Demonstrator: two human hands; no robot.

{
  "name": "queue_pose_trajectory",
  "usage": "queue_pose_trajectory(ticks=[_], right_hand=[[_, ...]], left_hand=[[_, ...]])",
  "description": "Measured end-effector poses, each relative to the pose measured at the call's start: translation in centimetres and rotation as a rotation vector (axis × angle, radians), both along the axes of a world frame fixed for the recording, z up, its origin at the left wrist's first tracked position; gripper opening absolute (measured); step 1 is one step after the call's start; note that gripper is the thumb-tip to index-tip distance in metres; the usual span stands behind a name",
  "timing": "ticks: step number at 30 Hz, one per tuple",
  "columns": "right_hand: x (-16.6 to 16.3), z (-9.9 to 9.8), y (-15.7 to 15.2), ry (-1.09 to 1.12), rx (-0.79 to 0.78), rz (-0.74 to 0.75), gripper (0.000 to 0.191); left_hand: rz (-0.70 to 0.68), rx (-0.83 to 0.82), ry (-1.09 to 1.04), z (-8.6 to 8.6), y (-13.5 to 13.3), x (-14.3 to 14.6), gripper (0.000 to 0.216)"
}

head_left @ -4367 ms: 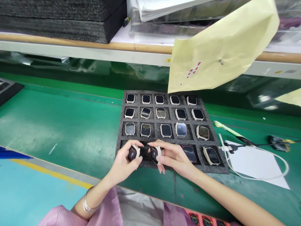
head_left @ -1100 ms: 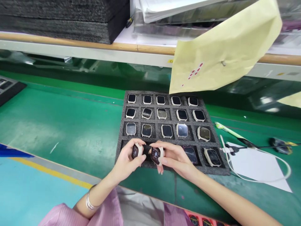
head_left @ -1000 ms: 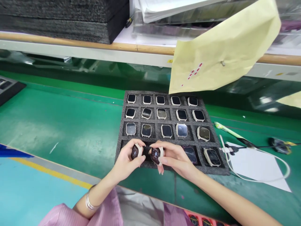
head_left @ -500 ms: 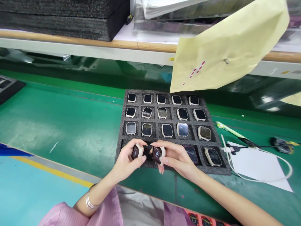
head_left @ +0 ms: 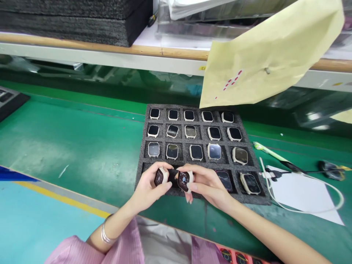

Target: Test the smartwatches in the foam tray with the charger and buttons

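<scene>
Bright light, probably overhead; pale glare on the green bench [head_left: 55, 154] left of the foam tray [head_left: 181, 121]; edges bowed.

Count here: 19 smartwatches [head_left: 214, 151] total. 17 sit in one black foam tray [head_left: 255, 196], so that's three full rows of five plus two in the bottom row, and the other two are held, one in the left hand [head_left: 150, 187], one in the right hand [head_left: 209, 185].
</scene>
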State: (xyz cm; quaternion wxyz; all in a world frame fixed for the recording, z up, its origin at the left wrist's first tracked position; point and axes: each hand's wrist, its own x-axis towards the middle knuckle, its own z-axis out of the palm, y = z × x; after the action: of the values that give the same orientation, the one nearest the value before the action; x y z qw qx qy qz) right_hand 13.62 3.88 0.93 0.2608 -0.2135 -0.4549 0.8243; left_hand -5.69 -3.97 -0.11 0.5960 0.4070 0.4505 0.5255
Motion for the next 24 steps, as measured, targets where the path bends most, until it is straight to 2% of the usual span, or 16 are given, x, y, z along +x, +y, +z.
queue_pose_trajectory(ticks=[3,8,21,24], right_hand=[[0.03,-0.07,0.06,0.010,0.004,0.016,0.033],[0.06,-0.20,0.05,0.026,0.030,0.021,0.034],[-0.05,-0.01,0.00,0.010,0.041,0.021,0.034],[-0.06,0.02,-0.02,0.007,0.049,0.028,0.034]], left_hand=[[0.006,-0.016,0.072,-0.05,-0.13,-0.06,0.025],[0.026,-0.006,0.025,-0.05,-0.15,0.12,0.028],[-0.013,-0.008,0.127,0.27,-0.16,-0.04,0.021],[0.008,0.002,0.115,0.21,-0.17,-0.01,0.026]])
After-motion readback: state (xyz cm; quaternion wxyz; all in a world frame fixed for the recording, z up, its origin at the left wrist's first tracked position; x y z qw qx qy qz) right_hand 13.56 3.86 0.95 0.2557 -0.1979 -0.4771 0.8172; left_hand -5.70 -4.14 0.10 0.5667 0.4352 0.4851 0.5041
